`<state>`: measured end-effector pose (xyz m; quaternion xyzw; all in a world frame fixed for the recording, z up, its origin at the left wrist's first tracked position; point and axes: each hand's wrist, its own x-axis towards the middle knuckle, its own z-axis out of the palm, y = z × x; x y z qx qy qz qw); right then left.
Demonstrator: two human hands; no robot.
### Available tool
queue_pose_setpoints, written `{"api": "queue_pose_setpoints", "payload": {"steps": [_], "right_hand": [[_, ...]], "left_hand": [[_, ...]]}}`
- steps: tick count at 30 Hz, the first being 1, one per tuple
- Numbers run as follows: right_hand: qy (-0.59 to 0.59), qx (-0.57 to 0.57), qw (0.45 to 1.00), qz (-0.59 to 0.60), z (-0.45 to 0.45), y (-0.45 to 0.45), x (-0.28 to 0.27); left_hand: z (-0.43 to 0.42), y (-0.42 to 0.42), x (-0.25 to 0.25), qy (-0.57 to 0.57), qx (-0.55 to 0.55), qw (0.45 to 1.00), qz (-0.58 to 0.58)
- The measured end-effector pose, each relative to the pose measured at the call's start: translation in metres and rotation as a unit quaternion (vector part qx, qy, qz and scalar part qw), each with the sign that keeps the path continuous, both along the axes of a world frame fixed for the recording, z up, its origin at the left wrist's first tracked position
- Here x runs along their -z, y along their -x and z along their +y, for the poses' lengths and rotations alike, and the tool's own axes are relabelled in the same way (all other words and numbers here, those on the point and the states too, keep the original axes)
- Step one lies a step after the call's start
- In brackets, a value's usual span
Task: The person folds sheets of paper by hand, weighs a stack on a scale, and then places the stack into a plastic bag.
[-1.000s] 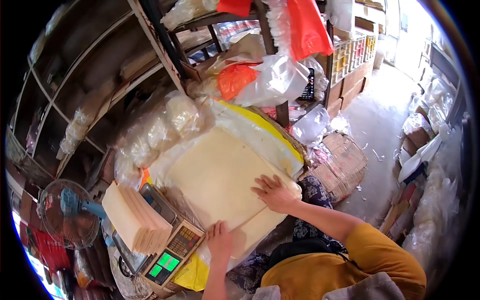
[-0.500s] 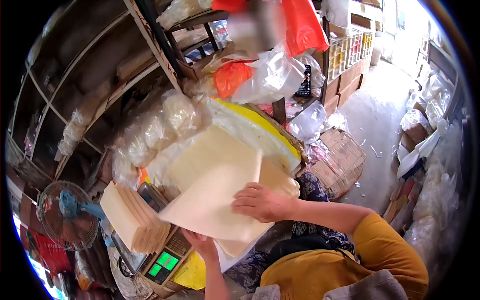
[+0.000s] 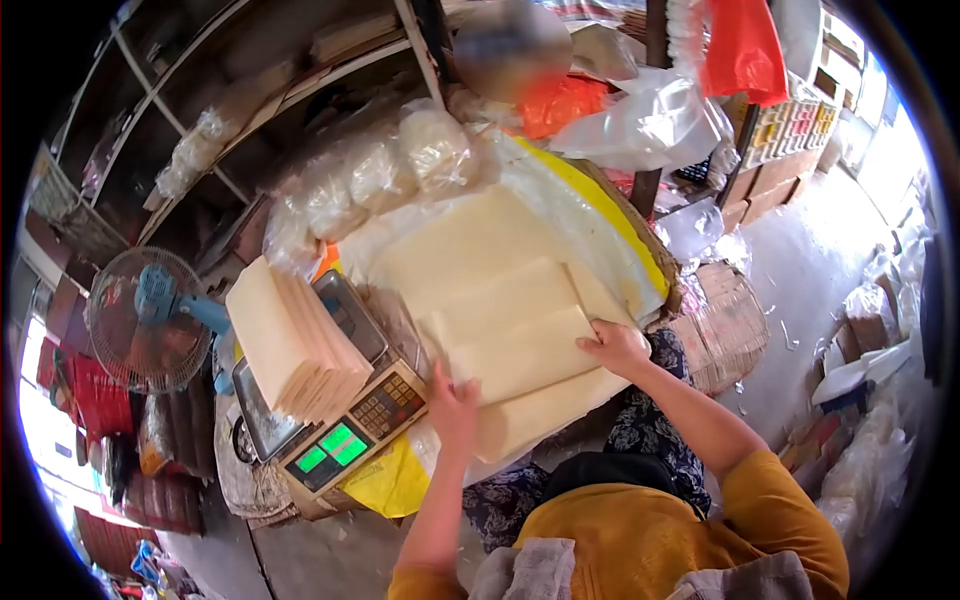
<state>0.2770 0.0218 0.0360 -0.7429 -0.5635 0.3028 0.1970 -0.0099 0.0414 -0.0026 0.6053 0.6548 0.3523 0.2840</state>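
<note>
Thin cream sheets (image 3: 470, 240) lie flat on white and yellow plastic before me. A smaller folded sheet (image 3: 510, 335) rests on top of them. At its lower left edge is my left hand (image 3: 455, 400), fingers apart, thumb raised. My right hand (image 3: 615, 348) pinches the folded sheet's right edge between thumb and fingers. To the left, a stack of folded cream sheets (image 3: 295, 340) stands on the tray of a digital scale (image 3: 345, 445) with green lit displays.
A fan (image 3: 150, 315) stands at the left. Filled clear bags (image 3: 375, 170) line the back edge beneath shelves (image 3: 270, 105). Flattened cardboard (image 3: 720, 325) lies on the floor at right. Red and clear plastic bags hang at the upper right.
The top sheet, flat one second ago and lifted in mid-fold half a second ago, now lies folded. My right hand has moved to its right edge. The view has shifted.
</note>
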Motion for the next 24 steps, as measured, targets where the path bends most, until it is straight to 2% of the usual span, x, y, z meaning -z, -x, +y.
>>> {"api": "queue_pose_setpoints", "payload": {"steps": [1,2,4,5,6,8,9,10,11,12,13,14,16,17,19,20,21,22,24], "right_hand": [[0.000,-0.009,1.000,-0.001,0.000,0.002,-0.005],[-0.004,0.004,0.999,-0.048,0.001,0.005,-0.008],[0.000,0.008,0.995,-0.099,0.006,0.007,-0.002],[0.010,-0.001,0.995,-0.103,0.010,0.004,0.007],[-0.030,-0.015,0.994,-0.103,0.009,0.008,0.005],[-0.075,-0.044,0.992,-0.093,0.007,0.020,-0.011],[-0.185,-0.138,0.951,-0.206,0.004,0.023,-0.020],[-0.292,-0.221,0.877,-0.312,0.003,0.023,-0.024],[-0.293,-0.224,0.876,-0.310,0.004,0.021,-0.021],[-0.244,-0.267,0.881,-0.306,0.004,0.015,-0.017],[-0.193,-0.308,0.881,-0.302,0.004,0.008,-0.013],[-0.191,-0.306,0.882,-0.304,0.005,-0.001,-0.013],[-0.143,-0.376,0.901,-0.162,0.008,-0.019,-0.015],[-0.138,-0.366,0.905,-0.166,0.005,-0.024,-0.016],[-0.013,-0.253,0.963,0.088,-0.008,-0.034,-0.019],[-0.167,-0.129,0.977,-0.012,-0.012,-0.036,0.015],[-0.099,-0.079,0.983,0.132,0.001,-0.039,0.037],[-0.131,-0.056,0.977,0.156,0.011,-0.038,0.056],[-0.040,0.001,0.999,-0.037,0.023,-0.013,0.011]], "left_hand": [[0.005,-0.003,0.012,-0.143,0.032,0.979,0.141],[0.005,-0.006,0.014,-0.276,0.061,0.918,0.280],[-0.002,-0.016,0.011,-0.243,0.190,0.914,0.262],[-0.008,-0.019,0.007,-0.237,0.182,0.905,0.302],[-0.014,-0.020,0.005,-0.227,0.174,0.895,0.342],[-0.006,-0.016,0.012,-0.209,0.189,0.891,0.356],[-0.001,-0.011,0.014,-0.202,0.177,0.893,0.361],[0.004,-0.008,0.014,-0.196,0.205,0.885,0.369],[0.009,-0.007,0.012,-0.193,0.238,0.875,0.375],[0.012,-0.004,0.011,-0.223,0.234,0.863,0.388],[0.015,0.000,0.006,-0.224,0.235,0.864,0.386],[0.019,0.006,0.000,-0.189,0.262,0.888,0.327],[0.014,0.021,-0.013,-0.110,0.280,0.927,0.223],[0.010,0.028,-0.021,-0.068,0.274,0.943,0.178],[0.003,0.029,-0.037,0.059,0.196,0.977,0.065],[0.003,0.026,-0.042,0.084,0.136,0.987,-0.031],[0.004,0.019,-0.043,0.112,0.075,0.983,-0.124],[0.010,0.009,-0.035,0.113,0.099,0.980,-0.127],[0.030,-0.004,-0.013,-0.036,-0.005,0.999,-0.008]]}}
